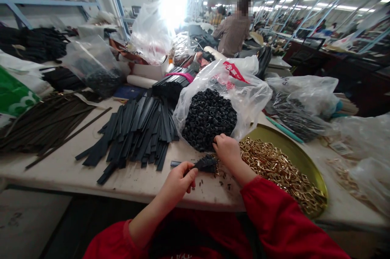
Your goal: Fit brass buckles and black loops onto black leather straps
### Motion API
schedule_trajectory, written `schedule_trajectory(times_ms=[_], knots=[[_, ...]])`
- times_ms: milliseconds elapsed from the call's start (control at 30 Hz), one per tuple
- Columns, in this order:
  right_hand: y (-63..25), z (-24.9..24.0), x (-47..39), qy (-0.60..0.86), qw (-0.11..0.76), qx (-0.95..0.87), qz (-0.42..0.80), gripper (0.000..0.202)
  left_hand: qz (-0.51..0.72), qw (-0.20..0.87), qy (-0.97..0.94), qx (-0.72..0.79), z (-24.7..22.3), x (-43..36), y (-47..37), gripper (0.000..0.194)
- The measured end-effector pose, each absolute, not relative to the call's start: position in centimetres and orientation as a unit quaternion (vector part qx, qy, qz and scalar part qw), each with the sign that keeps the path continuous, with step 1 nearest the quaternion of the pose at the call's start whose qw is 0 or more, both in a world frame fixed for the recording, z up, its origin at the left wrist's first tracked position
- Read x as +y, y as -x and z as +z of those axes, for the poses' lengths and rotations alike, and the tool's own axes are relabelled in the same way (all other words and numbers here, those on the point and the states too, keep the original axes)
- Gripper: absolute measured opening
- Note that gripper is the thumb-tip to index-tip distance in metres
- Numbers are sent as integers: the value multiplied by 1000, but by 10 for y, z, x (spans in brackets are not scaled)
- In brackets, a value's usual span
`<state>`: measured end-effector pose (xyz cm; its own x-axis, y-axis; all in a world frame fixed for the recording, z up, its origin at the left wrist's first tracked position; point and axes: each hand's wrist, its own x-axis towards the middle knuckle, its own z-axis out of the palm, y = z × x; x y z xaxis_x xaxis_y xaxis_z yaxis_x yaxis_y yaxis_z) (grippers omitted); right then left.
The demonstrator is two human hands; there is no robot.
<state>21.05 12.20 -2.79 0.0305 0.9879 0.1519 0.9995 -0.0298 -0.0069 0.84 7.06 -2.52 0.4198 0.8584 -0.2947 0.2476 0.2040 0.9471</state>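
Observation:
My left hand (179, 178) is closed, thumb against fingers, on the end of a short black strap (199, 164). More black straps lie in a small stack beneath it, with gold-coloured metal at their right end (217, 166). My right hand (227, 151) reaches to the mouth of a clear plastic bag (254, 88), its curled fingers touching the small black loops (210, 115) that fill it. Whether a loop is between those fingertips is hidden. Right of that wrist, a round gold tray (318, 173) carries a heap of gold-coloured metal buckles (277, 165).
Loose black strips (137, 133) fan out left of the bag, and dark brown strips (48, 125) lie farther left. A teal pen-like tool (284, 130) rests by the tray. Plastic bags (304, 96) crowd the right side. A person (233, 33) is beyond the table.

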Motion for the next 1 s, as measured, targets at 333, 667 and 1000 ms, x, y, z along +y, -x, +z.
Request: schedule_trajectory(times_ms=[333, 667, 1000], knots=[[-219, -18, 93, 577, 400, -699, 137, 8, 293, 660, -506, 471, -7, 82, -24, 25], [-186, -10, 27, 485, 531, -455, 525, 30, 296, 682, -511, 431, 12, 55, -33, 29], [-173, -17, 15, 477, 599, -260, 588, 30, 312, 578, -580, 482, -6, 36, -28, 26]])
